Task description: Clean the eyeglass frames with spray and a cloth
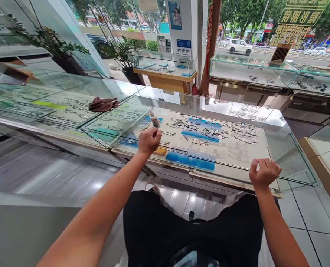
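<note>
My left hand (149, 141) is curled into a fist at the front edge of the glass display counter (226, 165). Just beyond it stands a small white spray bottle (154, 120) on the glass top; I see no grip on it. Near the counter's right front edge, my right hand (264, 172) is closed too, its fingers bent in and nothing showing in them. Between and beyond the hands, several eyeglasses (215, 133) lie in rows, with blue sheets (199, 161) under or beside some of them.
A crumpled brown cloth (103, 104) lies on the glass to the left. More frames fill the left case (67, 107). Potted plants (66, 61) and a smaller display case (167, 68) stand by the window. Another glass showcase (245, 72) is at the back right.
</note>
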